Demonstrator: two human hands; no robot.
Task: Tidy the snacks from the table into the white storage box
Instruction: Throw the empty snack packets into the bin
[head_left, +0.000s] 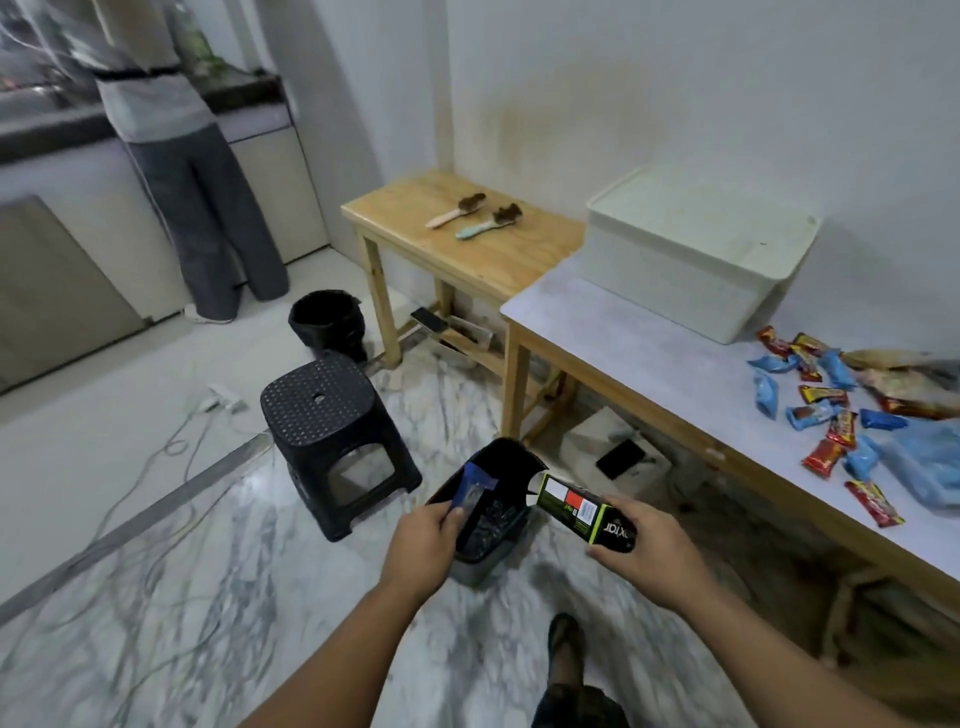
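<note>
1. Holding a blue wrapper (470, 488), the left hand (423, 545) pinches it between thumb and fingers over a small dark bin (488, 519) on the marble floor (218, 597)
2. The right hand (641, 551) is closed around one end of a black and green box (582, 512), whose other end points toward the bin's open top
3. The white storage box (691, 260) sits with its lid on at the far end of the table (613, 332), next to the wall
4. The snacks (826, 415), small red and blue packets, lie scattered on the table's near right part, apart from the storage box; a blue plastic bag (930, 467) lies just beside them
5. A black stool (332, 431) stands on the floor left of the bin, with a black bucket (327, 322) behind it
6. A lower wooden table (467, 249) beyond carries two brushes (475, 215)
7. Another person (182, 182) stands at a counter at the far left, back turned
</note>
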